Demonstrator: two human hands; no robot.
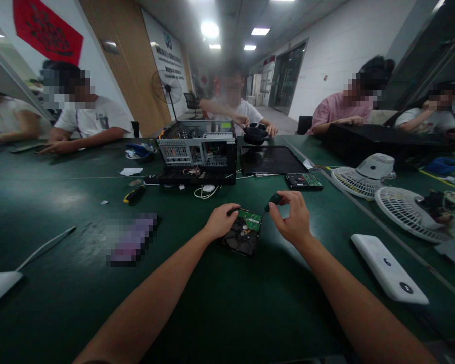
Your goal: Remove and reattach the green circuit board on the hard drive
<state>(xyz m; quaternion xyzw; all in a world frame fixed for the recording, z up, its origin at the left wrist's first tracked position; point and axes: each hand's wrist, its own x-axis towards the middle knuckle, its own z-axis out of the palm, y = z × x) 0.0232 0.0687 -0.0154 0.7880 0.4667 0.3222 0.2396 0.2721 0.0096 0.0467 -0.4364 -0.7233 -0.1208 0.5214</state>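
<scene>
Two bare forearms reach forward over the green table (250,313). The left hand (220,220) rests on the near-left edge of a hard drive (245,232), fingers curled down to steady it. The drive lies flat just ahead of the wearer, circuit-board side up. The right hand (292,217) pinches a small black-handled screwdriver (272,201) between thumb and fingertips, its tip angled down toward the board's right corner. The green board is still seated on the drive; no loose screws can be made out beside it, so the unscrewing appears to be at an early stage. An open computer case (197,151) stands well beyond. A white power bank (389,268) lies to the right.
</scene>
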